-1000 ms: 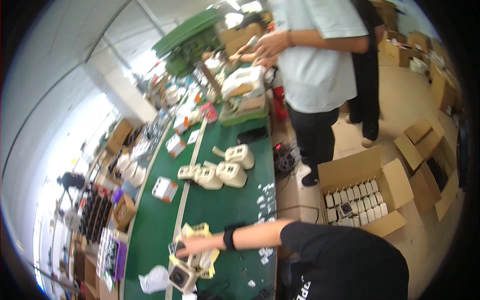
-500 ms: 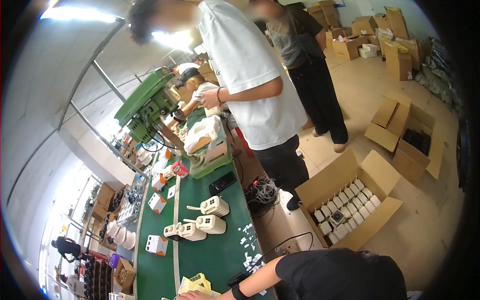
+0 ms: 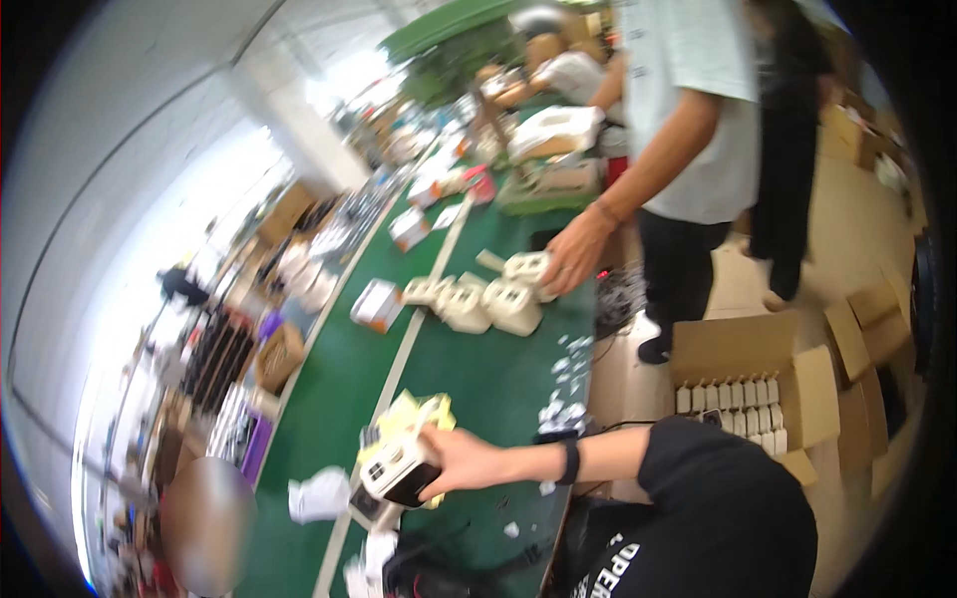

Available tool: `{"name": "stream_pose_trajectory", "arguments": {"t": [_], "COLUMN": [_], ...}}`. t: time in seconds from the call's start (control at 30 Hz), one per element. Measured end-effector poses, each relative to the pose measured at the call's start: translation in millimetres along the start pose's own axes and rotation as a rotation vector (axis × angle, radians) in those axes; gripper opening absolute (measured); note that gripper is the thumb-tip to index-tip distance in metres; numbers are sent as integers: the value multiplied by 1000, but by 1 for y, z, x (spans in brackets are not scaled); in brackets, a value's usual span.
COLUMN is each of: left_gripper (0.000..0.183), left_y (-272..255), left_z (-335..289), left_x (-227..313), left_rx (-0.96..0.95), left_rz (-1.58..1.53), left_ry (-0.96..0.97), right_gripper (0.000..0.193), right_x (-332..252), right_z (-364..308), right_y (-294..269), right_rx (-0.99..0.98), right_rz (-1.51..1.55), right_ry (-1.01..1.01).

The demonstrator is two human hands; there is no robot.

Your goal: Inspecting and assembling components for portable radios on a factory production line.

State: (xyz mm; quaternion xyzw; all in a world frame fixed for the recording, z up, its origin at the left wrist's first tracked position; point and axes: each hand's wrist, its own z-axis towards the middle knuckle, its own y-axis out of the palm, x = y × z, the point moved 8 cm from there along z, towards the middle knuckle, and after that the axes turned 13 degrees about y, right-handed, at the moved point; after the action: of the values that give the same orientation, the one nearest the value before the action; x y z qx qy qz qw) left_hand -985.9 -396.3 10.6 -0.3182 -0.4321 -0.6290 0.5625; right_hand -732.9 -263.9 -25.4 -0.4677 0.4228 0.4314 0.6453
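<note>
My right hand [image 3: 463, 462] reaches left over the green table, fingers closed on a white boxy device [image 3: 391, 464] with a dark side and small dark square windows. Under and behind it lie yellow sheets [image 3: 429, 411], partly covered. Another pale boxy item [image 3: 373, 510] sits just below the held device, blurred and half hidden. A white crumpled wrapper [image 3: 321, 495] lies to its left. My left hand does not show. Farther up the table, a co-worker's hand [image 3: 578, 251] touches one of several similar white devices [image 3: 512, 305] standing in a cluster.
Small white scraps [image 3: 566, 389] lie along the table's right edge. A white-and-orange box [image 3: 378, 304] stands left of the cluster. A green drill press [image 3: 454, 45] rises at the far end. An open carton [image 3: 733, 344] of white units sits on the floor at right.
The view has swung, bringing more of the near table in. My right hand has gone from the yellow sheets to holding a device. The co-worker's arm has reached down to the cluster.
</note>
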Motion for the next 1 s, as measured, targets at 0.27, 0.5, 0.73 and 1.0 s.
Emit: {"name": "stream_pose_trajectory", "arguments": {"t": [0.27, 0.5, 0.73, 1.0], "left_gripper": [77, 57, 59, 56], "left_y": [65, 66, 47, 47], "left_z": [23, 24, 34, 40], "left_x": [22, 20, -18, -21], "left_rx": [-343, -390, -13, -32], "left_rz": [284, 87, -71, -171], "left_ry": [658, 580, 121, -4], "right_gripper": [74, 77, 70, 66], "right_x": [-84, -84, -68, -64], "right_z": [-90, -102, -98, -90], "right_y": [8, 9, 24, 38], "right_rx": [-427, -464, -662, -730], "right_rz": [251, 146, 526, 789], "right_ry": [-200, -137, 226, 278]}}
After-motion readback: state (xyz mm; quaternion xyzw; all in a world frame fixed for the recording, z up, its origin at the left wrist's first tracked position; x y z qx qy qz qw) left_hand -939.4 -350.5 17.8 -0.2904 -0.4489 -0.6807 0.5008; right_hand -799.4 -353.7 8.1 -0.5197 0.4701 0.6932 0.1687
